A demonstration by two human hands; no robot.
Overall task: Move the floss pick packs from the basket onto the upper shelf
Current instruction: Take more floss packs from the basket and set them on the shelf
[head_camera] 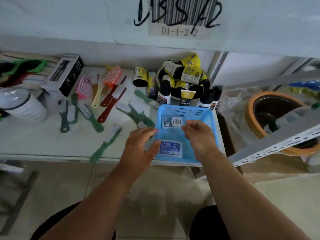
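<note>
**Two Packs Left in Basket on Cluttered Stockroom Shelf**

On a pale lower shelf (43,144) strewn with coloured plastic brushes (107,87), beneath a white upper shelf (69,19) edged with a barcode label (180,18): a shallow blue perforated plastic basket (213,135) holding two flat, clear floss pick packs. Nearer blue-labelled pack (171,148) lying long axis crosswise, just right of left hand (138,149), thumb almost touching its short edge, fingers spread and empty. Farther white-labelled pack (172,122) just left of right hand (199,135), fingers loosely curled, gripping nothing. Likely next: one pack per hand, near pack to the left.
</note>
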